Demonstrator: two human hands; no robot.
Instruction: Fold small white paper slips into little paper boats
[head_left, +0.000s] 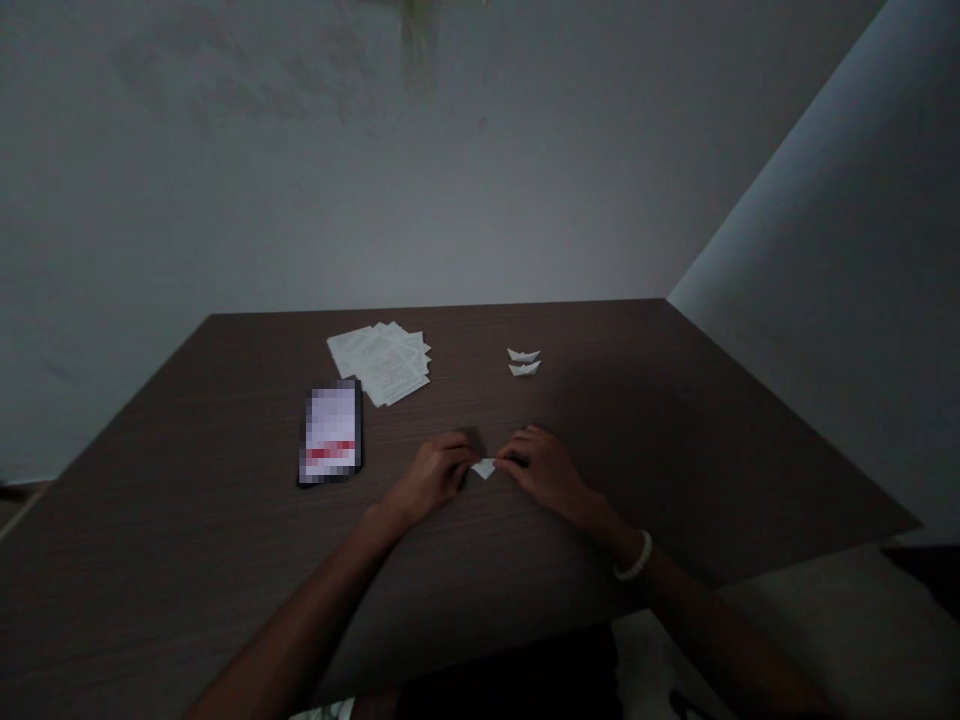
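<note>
A small folded white paper piece (484, 468) lies at the middle of the dark wooden table (187, 540). My left hand (435, 476) pinches its left end with curled fingers. My right hand (541, 468), with a white bead bracelet on the wrist, pinches its right end. Both hands rest on the tabletop. Most of the paper is hidden between my fingertips.
A stack of white paper sheets (382, 361) lies at the back left. A phone (331, 433) with a lit screen lies in front of it. Two small folded paper boats (523, 362) sit at the back right. Pale walls stand behind and to the right.
</note>
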